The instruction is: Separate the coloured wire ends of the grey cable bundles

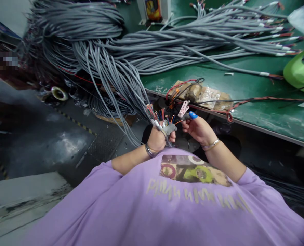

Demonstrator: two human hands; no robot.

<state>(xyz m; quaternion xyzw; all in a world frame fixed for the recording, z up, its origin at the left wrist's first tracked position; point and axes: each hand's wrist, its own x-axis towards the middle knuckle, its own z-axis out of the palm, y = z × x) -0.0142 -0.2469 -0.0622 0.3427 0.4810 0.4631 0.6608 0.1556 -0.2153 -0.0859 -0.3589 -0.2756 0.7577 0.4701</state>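
My left hand (156, 140) is closed around a bunch of grey cable ends. Their stripped tips fan out above my fist as thin coloured wires (162, 112), beside white sleeves (155, 123). A grey covering (169, 129) wraps my left thumb. Just to the right, my right hand (200, 130) is closed in a pinch at a thin orange wire (178, 122) that reaches across from the bunch. Its thumb wears a blue finger cover (193, 115), and a dark grey cover is on another finger. Close above these fingertips is a pink clothes peg (184, 108); what holds it is unclear.
Long grey cables (167, 48) lie across the green table (259, 78) and hang off its left side. Near the table edge sits a taped cardboard piece (213, 96) with red and black leads. A green basket (300, 70) stands at right. Coiled cable (110, 107) lies below.
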